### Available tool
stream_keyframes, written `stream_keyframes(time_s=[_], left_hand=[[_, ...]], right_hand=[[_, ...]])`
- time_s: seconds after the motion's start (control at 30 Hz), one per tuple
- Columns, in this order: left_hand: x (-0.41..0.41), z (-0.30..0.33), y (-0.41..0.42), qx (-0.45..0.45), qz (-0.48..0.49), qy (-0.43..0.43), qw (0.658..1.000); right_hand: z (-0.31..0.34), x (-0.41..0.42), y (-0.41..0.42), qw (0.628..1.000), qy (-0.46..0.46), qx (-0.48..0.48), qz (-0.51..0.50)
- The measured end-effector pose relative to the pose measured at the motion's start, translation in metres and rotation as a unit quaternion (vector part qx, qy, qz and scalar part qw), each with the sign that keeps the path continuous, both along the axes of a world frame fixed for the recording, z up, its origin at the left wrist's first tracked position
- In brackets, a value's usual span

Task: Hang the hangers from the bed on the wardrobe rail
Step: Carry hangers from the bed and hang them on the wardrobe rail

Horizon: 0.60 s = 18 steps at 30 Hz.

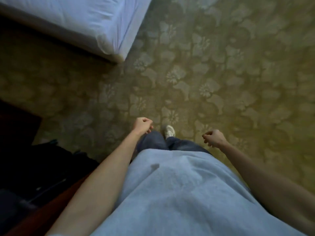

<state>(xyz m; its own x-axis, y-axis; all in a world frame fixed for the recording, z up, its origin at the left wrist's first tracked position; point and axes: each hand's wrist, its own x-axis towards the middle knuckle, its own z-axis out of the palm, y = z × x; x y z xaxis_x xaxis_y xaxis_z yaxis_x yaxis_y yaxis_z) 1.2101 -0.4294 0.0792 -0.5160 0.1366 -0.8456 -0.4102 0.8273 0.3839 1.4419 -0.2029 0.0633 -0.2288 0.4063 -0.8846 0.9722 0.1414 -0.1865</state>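
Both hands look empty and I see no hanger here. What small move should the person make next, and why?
Probably a step forward and to the left, toward the bed with the white sheet. The left hand and the right hand hang loosely curled and hold nothing, no hanger shows in this view, and only a corner of the bed is visible across the patterned yellow-green carpet.

Dim light falls on an olive floral-patterned carpet, with a white-sheeted bed corner at the upper left and dark wooden furniture along the left edge.
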Motion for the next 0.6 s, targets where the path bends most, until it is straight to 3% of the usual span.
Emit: stream_keyframes(time_s=[0.23,0.4,0.6], left_hand=[[-0.077,-0.015,0.031,-0.077,-0.041,-0.018,0.996],[-0.155,-0.033,0.054,-0.113,0.002,-0.033,0.993],[-0.285,-0.038,0.136,-0.124,0.014,-0.065,0.99]], right_hand=[[-0.01,-0.124,0.047,0.996,0.081,-0.035,-0.034],[-0.014,-0.269,0.123,0.99,0.14,-0.033,-0.006],[-0.001,-0.415,0.25,0.994,0.103,-0.014,0.032]])
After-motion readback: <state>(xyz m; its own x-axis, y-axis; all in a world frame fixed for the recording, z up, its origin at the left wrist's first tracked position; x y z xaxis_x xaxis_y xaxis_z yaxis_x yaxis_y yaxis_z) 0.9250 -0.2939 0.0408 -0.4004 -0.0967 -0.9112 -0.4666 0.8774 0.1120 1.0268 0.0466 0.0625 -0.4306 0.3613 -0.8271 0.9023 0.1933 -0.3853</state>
